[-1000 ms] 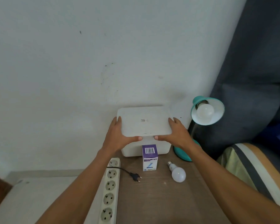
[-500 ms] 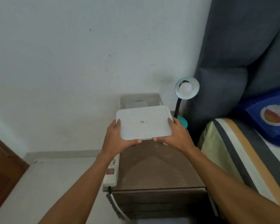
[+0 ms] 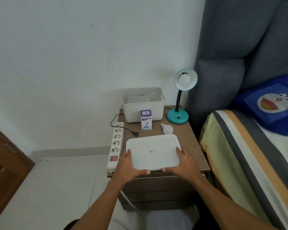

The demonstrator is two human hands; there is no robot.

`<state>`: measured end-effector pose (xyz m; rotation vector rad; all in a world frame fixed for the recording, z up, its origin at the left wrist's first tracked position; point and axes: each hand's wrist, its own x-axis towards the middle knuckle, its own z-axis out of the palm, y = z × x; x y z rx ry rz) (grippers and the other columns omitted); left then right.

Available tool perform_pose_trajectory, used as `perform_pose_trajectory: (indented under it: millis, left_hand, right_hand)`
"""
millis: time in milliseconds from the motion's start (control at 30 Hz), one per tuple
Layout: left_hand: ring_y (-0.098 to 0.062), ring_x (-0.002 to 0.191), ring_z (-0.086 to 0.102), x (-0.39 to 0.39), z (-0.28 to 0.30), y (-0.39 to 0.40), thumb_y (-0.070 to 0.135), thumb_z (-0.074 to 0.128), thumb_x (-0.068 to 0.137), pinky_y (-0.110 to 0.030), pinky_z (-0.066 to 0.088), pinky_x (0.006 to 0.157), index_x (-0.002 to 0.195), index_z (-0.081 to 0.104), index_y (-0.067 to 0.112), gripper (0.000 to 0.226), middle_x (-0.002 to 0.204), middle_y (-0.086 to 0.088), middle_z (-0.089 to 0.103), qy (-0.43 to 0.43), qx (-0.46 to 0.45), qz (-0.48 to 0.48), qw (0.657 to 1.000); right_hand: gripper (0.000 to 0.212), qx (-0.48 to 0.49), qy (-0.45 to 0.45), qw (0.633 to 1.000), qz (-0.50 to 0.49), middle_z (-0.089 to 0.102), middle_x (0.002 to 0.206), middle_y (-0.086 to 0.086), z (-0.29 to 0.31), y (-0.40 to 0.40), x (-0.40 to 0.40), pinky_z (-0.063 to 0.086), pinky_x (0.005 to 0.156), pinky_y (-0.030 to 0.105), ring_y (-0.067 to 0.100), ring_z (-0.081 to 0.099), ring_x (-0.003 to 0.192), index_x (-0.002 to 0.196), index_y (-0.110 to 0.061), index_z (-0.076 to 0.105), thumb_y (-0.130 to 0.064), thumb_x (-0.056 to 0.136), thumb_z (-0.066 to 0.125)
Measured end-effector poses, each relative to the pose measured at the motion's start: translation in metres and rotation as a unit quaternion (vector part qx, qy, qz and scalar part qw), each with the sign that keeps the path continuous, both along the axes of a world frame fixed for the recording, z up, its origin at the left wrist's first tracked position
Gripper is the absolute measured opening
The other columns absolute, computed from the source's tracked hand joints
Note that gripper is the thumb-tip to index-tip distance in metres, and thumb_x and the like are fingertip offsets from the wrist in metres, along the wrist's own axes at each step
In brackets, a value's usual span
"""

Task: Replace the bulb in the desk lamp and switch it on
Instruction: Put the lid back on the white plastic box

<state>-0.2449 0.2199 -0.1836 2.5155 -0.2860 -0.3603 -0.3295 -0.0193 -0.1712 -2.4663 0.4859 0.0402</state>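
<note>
A small wooden nightstand (image 3: 189,143) stands between a pale wall and a striped bed, and over its near edge the left hand (image 3: 126,165) and right hand (image 3: 186,165) clasp a white lid (image 3: 152,151) by its two short sides, probably to set it aside. Just beyond the lid lies a loose bulb (image 3: 167,129). Farther back, right of the open box (image 3: 142,105), the teal desk lamp (image 3: 181,97) holds its own bulb, its plug (image 3: 136,133) out of the power strip (image 3: 115,145).

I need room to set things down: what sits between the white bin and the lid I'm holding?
In the head view, the purple bulb box, the loose bulb and the lamp's plug lie there.
</note>
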Motion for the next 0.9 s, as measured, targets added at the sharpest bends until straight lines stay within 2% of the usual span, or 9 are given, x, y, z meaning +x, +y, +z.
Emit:
perform_pose_trajectory:
  millis: [100,167,267,333,467,633,733,900]
  left_hand:
    - [-0.028,0.15,0.029,-0.001,-0.006,-0.004,0.078,0.084,0.053,-0.044,0.034,0.119,0.162,0.008,0.013,0.148,0.165,-0.006,0.026,0.028,0.026,-0.01,0.999]
    - [-0.029,0.15,0.028,-0.001,-0.01,-0.008,0.08,0.082,0.053,-0.045,0.035,0.121,0.161,0.009,0.014,0.147,0.164,-0.008,0.025,0.017,0.064,-0.017,0.998]
    - [-0.031,0.155,0.015,-0.001,-0.014,-0.013,0.079,0.081,0.057,-0.045,0.024,0.124,0.162,0.008,0.011,0.144,0.167,-0.01,0.016,-0.004,0.108,-0.028,0.994]
    - [-0.031,0.156,0.013,0.0,-0.013,-0.014,0.081,0.079,0.056,-0.044,0.023,0.125,0.161,0.007,0.011,0.146,0.168,-0.009,0.016,-0.001,0.105,-0.034,0.994]
    - [-0.026,0.149,0.031,0.008,-0.005,-0.015,0.101,0.059,0.051,-0.047,0.036,0.12,0.156,0.014,0.021,0.14,0.162,-0.003,0.03,-0.031,0.019,0.012,0.999]
    - [-0.024,0.155,0.021,0.064,0.032,-0.023,0.089,0.062,0.068,-0.046,0.029,0.124,0.162,0.019,0.019,0.125,0.168,-0.005,0.026,-0.123,-0.083,0.062,0.987]
    - [-0.024,0.152,0.026,0.115,0.058,-0.028,0.078,0.07,0.072,-0.041,0.033,0.119,0.161,0.025,0.017,0.116,0.163,-0.005,0.034,-0.167,-0.134,0.089,0.973]
    - [-0.03,0.156,0.018,0.21,0.083,-0.041,0.074,0.073,0.074,-0.049,0.026,0.124,0.163,0.014,0.016,0.123,0.169,-0.011,0.02,-0.153,-0.148,0.112,0.971]
  right_hand:
    - [0.12,-0.013,0.024,1.0,-0.006,0.028,0.157,0.004,-0.01,-0.002,-0.006,0.037,0.11,0.043,0.025,0.033,0.139,0.154,-0.021,0.019,-0.073,0.061,0.075]
    - [0.121,-0.03,0.039,0.999,-0.001,0.027,0.158,0.006,-0.015,-0.002,-0.006,0.036,0.111,0.043,0.026,0.032,0.14,0.154,-0.019,0.02,-0.075,0.061,0.073]
    - [0.118,-0.054,0.056,0.997,0.01,0.022,0.159,0.007,-0.02,-0.004,-0.004,0.036,0.111,0.041,0.026,0.031,0.141,0.154,-0.02,0.019,-0.075,0.063,0.071]
    - [0.117,-0.071,0.068,0.995,0.021,0.024,0.158,0.007,-0.019,-0.008,0.0,0.037,0.111,0.041,0.026,0.032,0.14,0.153,-0.022,0.021,-0.078,0.063,0.068]
    - [0.108,-0.072,0.064,0.995,0.002,0.024,0.161,0.006,-0.006,-0.019,0.02,0.031,0.115,0.044,0.026,0.029,0.145,0.153,-0.023,0.027,-0.082,0.07,0.061]
    - [0.079,-0.091,-0.008,0.995,-0.045,0.039,0.155,0.005,0.019,-0.031,0.074,0.037,0.11,0.038,0.023,0.042,0.138,0.149,-0.019,0.039,-0.059,0.086,0.065]
    - [0.066,-0.065,-0.025,0.997,-0.037,0.051,0.144,0.004,0.032,-0.035,0.111,0.043,0.102,0.034,0.021,0.051,0.126,0.145,-0.019,0.046,-0.042,0.088,0.071]
    - [0.072,-0.067,0.004,0.997,-0.042,0.049,0.147,0.006,0.023,-0.037,0.169,0.04,0.109,0.037,0.023,0.046,0.131,0.147,-0.019,0.043,-0.045,0.086,0.072]
